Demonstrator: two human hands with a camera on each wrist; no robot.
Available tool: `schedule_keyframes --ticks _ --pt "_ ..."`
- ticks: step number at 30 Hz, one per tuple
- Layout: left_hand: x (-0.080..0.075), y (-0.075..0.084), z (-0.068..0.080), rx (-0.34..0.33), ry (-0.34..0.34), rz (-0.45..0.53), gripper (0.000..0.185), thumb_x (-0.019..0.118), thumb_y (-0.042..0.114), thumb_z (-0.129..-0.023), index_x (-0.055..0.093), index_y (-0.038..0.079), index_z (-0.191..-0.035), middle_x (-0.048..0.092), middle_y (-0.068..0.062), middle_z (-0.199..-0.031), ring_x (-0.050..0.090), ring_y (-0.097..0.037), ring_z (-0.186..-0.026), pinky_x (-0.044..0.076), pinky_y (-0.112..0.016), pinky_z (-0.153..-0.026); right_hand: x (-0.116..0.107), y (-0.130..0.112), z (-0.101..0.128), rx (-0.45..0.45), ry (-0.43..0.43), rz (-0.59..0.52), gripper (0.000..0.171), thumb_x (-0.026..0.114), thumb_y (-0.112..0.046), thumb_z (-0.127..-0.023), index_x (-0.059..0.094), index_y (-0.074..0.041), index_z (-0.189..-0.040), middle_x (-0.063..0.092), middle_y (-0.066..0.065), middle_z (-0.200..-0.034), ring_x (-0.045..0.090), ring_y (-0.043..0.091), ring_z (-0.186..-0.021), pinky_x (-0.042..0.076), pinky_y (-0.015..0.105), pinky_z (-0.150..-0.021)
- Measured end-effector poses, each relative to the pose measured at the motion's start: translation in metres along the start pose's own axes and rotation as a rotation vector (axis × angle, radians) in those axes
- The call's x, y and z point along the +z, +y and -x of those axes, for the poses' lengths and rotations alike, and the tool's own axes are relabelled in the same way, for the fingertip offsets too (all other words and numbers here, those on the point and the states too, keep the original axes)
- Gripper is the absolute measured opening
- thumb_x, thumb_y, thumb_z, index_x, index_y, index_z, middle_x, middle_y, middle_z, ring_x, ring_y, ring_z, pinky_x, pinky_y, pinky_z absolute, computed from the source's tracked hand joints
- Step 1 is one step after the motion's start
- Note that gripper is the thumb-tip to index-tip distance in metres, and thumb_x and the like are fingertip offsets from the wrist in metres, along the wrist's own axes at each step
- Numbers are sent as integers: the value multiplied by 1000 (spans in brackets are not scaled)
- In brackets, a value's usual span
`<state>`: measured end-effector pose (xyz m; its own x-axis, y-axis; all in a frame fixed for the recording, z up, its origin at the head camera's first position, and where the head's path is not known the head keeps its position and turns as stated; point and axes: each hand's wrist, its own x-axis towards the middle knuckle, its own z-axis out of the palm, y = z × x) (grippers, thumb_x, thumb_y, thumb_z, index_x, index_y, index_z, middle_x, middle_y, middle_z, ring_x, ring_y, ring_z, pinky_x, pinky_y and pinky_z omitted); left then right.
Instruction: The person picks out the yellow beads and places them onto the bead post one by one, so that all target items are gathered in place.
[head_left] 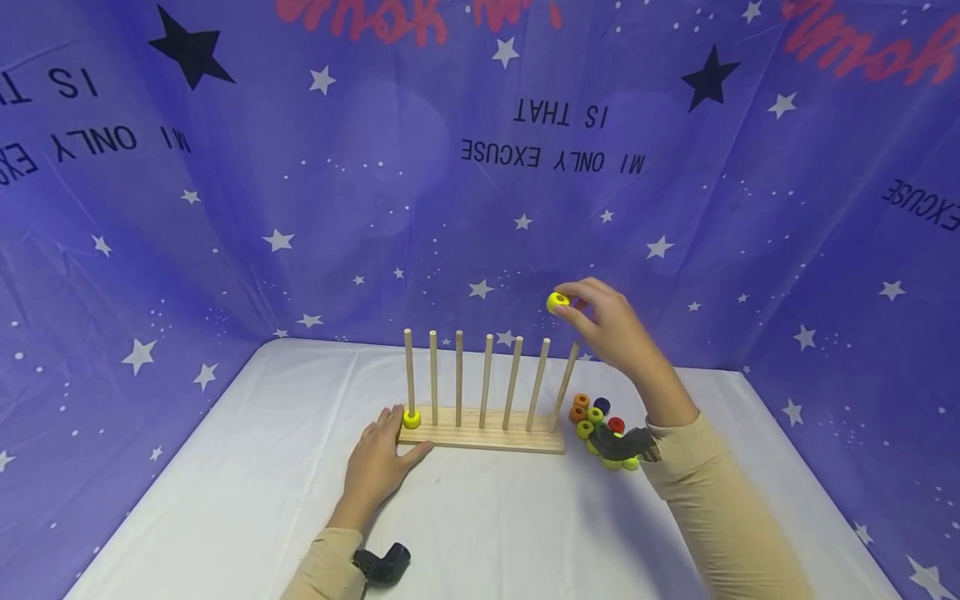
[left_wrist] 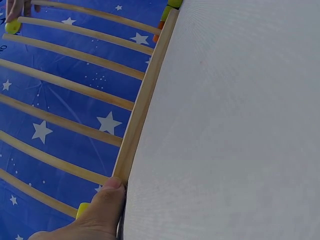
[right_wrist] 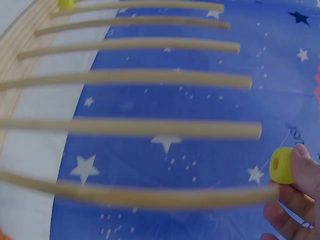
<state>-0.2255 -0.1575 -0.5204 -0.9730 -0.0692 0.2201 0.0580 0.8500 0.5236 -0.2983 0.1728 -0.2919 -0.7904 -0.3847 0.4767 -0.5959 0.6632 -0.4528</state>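
Note:
My right hand point(head_left: 611, 329) pinches a yellow bead point(head_left: 558, 302) between thumb and fingers. It is in the air near the top of the rightmost peg, and the bead's hole shows in the right wrist view. A wooden peg board point(head_left: 487, 440) with several upright pegs point(head_left: 486, 382) stands on the table. Around the board's left end, my left hand point(head_left: 377, 462) holds it, its thumb point(left_wrist: 111, 192) on the front edge. Another yellow bead point(head_left: 412, 419) sits at the foot of the leftmost peg.
Right of the board lies a cluster of loose beads, among them orange point(head_left: 577, 414), dark blue point(head_left: 602, 406), red point(head_left: 616, 425) and yellow-green point(head_left: 585, 430) ones; my right wrist strap partly hides them. A white cloth point(head_left: 480, 525) covers the table. Purple star-printed fabric point(head_left: 420, 208) hangs behind.

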Motion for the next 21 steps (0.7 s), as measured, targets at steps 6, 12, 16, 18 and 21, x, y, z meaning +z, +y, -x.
schedule_keyframes --ticks 6,12,16,18,21 --pt "0 0 0 7 4 0 91 62 64 -79 36 7 -145 42 -14 -148 35 -34 -139 31 -53 -112 9 -17 -8 -10 -19 -10 32 59 -35 -93 62 -19 -119 60 -5 -110 54 15 -93 50 36 -80" --pt "-1 1 0 12 6 9 90 62 62 -80 36 7 -145 41 -14 -148 35 -36 -138 33 -55 -111 21 -37 -18 -59 -30 -24 32 61 -33 -92 63 -16 -118 62 -3 -113 54 19 -103 49 39 -88" --pt "-2 2 0 7 2 6 90 62 62 -80 36 7 -145 41 -15 -148 36 -36 -138 33 -55 -110 30 -49 -23 -86 -55 -4 32 60 -34 -92 63 -17 -120 63 -3 -113 51 18 -107 47 38 -93" --pt "-2 1 0 7 -1 6 90 62 62 -80 36 7 -145 41 -15 -148 36 -37 -138 33 -55 -110 35 -54 -26 -99 -66 5 33 60 -33 -92 63 -16 -120 63 -3 -114 51 18 -109 46 37 -95" --pt "-1 1 1 3 -6 10 90 62 62 -80 36 7 -145 41 -15 -148 36 -37 -138 33 -55 -110 43 -60 -30 -125 -81 13 33 60 -32 -92 63 -15 -120 63 -1 -115 53 19 -113 35 38 -111"
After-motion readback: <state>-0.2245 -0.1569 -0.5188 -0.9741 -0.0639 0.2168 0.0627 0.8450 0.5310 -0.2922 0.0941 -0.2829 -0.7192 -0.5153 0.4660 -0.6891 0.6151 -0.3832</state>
